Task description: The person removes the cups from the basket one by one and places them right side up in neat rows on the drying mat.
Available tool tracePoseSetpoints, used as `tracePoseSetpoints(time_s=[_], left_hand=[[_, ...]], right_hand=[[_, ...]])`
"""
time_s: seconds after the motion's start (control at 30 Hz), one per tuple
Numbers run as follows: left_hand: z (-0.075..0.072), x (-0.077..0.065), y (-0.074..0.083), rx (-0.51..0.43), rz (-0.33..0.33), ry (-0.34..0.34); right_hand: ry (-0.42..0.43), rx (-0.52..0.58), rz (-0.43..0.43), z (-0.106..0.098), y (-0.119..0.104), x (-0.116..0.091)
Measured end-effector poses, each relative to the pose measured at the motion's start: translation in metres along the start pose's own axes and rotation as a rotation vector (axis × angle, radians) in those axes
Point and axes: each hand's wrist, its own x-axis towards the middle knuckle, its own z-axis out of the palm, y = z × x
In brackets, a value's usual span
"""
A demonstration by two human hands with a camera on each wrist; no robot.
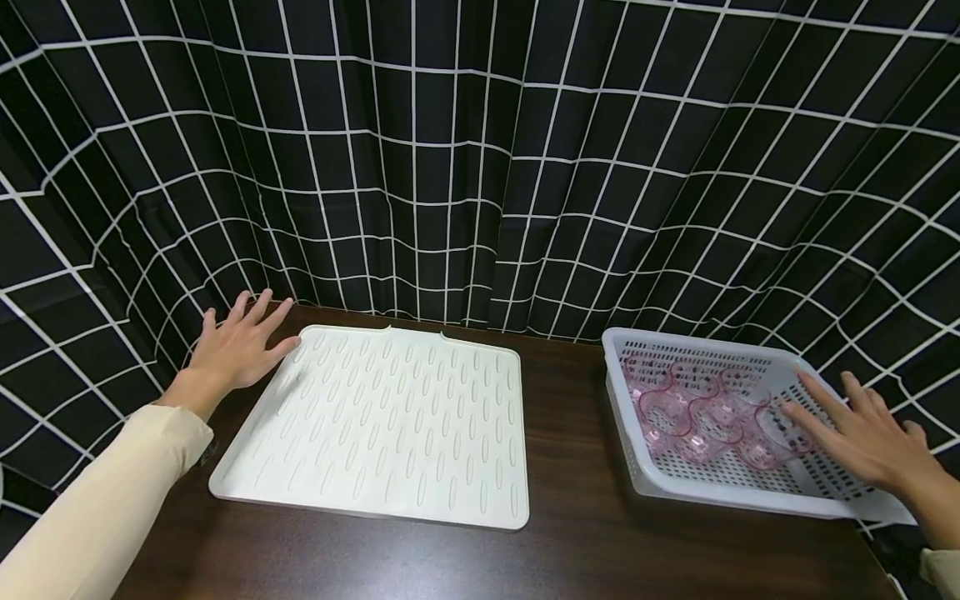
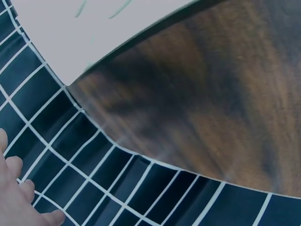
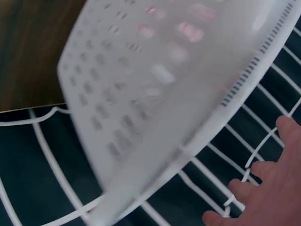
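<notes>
White basket (image 1: 675,488) near right hand (image 1: 873,435), tray (image 1: 405,425) near left hand (image 1: 236,350), both hands spread, empty.

Matt ridged tray (image 1: 386,429), plastic basket (image 1: 720,492), glossy wood-grain table (image 1: 573,467)

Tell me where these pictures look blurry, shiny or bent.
Head view: pale glare near the front of the table; lines on the curtain bend, through lens or folds, I can't tell. Left wrist view: the tray looks washed out, the table smeared. Right wrist view: basket and pink cups look blurred.
</notes>
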Motion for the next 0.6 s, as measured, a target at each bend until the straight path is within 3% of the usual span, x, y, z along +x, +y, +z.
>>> tracePoseSetpoints(time_s=[0.23, 0.6], left_hand=[[0.011, -0.007, -0.001, -0.028, 0.038, -0.103], [0.025, -0.024, 0.003, -0.056, 0.089, -0.177]], right_hand=[[-0.061, 0.022, 0.023, 0.013, 0.021, -0.007], [-0.114, 0.051, 0.045, 0.028, 0.032, -0.017]])
